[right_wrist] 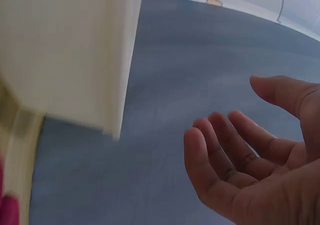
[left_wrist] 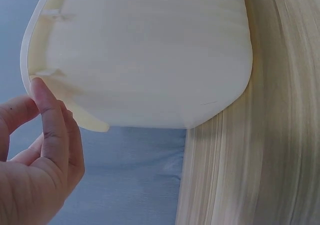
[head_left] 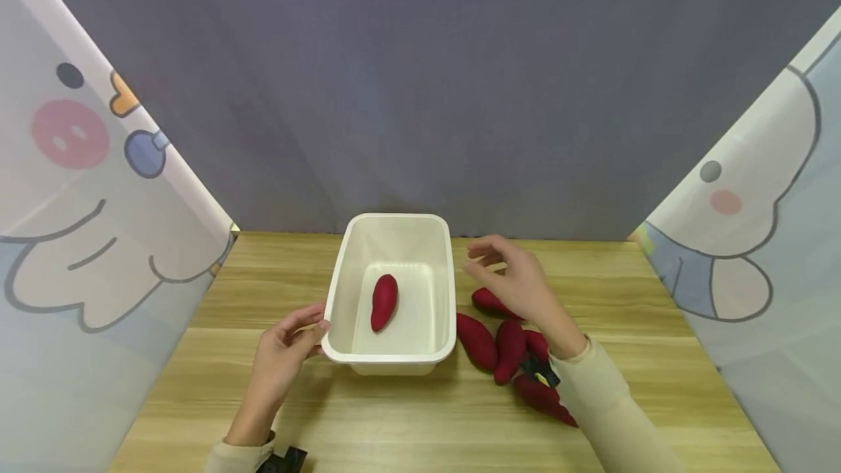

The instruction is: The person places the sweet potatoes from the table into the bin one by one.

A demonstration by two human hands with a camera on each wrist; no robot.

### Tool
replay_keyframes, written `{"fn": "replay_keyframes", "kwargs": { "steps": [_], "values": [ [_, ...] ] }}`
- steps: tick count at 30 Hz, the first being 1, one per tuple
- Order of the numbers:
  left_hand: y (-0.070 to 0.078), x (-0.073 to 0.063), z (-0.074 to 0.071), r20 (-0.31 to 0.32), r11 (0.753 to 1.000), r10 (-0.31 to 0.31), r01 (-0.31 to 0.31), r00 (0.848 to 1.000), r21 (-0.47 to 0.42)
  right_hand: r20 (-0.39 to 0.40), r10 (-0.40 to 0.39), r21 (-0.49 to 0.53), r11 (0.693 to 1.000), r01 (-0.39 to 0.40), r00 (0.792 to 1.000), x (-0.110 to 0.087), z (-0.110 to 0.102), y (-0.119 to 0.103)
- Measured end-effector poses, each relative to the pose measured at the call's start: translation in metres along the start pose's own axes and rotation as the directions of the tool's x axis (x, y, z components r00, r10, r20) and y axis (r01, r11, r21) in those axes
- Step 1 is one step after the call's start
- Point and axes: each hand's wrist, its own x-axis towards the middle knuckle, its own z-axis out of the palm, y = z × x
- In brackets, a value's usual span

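Observation:
A white plastic bin (head_left: 393,358) stands on the table with one red sweet potato (head_left: 385,302) lying inside. My left hand (head_left: 285,345) pinches the bin's rim at its near left corner, thumb above and fingers below. In the left wrist view the fingers (left_wrist: 52,120) meet the rim beside the bin's outer wall. My right hand (head_left: 512,277) hovers just right of the bin, fingers loosely bent and apart from the thumb, holding nothing. Below it lie several more red sweet potatoes (head_left: 477,342), partly hidden by the right hand and sleeve.
The wooden table (head_left: 388,422) ends at a grey cloth backdrop (head_left: 420,93) behind the bin. Cartoon-printed panels (head_left: 98,188) rise on the left and right sides. A black wrist strap piece (head_left: 540,371) hangs over the sweet potatoes.

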Motion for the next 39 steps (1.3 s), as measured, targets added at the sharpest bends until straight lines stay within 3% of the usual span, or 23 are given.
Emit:
{"fn": "replay_keyframes", "kwargs": {
  "steps": [4,10,13,19,27,36,39],
  "values": [
    [-0.001,-0.002,0.0,-0.007,1.0,-0.009,0.009,1.0,-0.002,-0.03,0.013,-0.033,0.999,-0.014,0.999,-0.035,-0.021,0.018],
    [-0.003,-0.004,-0.001,-0.003,1.0,-0.002,0.002,1.0,-0.015,-0.055,0.011,-0.262,0.965,-0.025,0.998,-0.086,-0.044,0.043],
    [-0.003,-0.005,-0.002,-0.007,1.0,0.007,-0.007,1.0,-0.013,-0.075,0.019,-0.326,0.944,-0.043,0.997,-0.103,-0.049,0.059],
    [-0.002,-0.005,-0.001,-0.016,1.0,-0.009,0.009,1.0,-0.01,-0.086,0.145,-0.367,0.915,-0.166,0.986,-0.13,-0.052,0.092],
    [-0.001,-0.004,-0.001,-0.013,1.0,-0.013,0.013,1.0,-0.015,-0.073,0.297,-0.369,0.879,-0.302,0.952,-0.153,-0.044,0.134],
    [-0.001,-0.001,-0.002,-0.012,1.0,-0.011,0.011,1.0,-0.016,-0.022,0.502,-0.309,0.819,-0.483,0.865,-0.159,-0.043,0.139],
    [-0.001,-0.001,-0.002,-0.013,1.0,-0.01,0.01,1.0,-0.018,-0.021,0.522,-0.292,0.812,-0.505,0.852,-0.159,-0.042,0.14]
  ]
}}
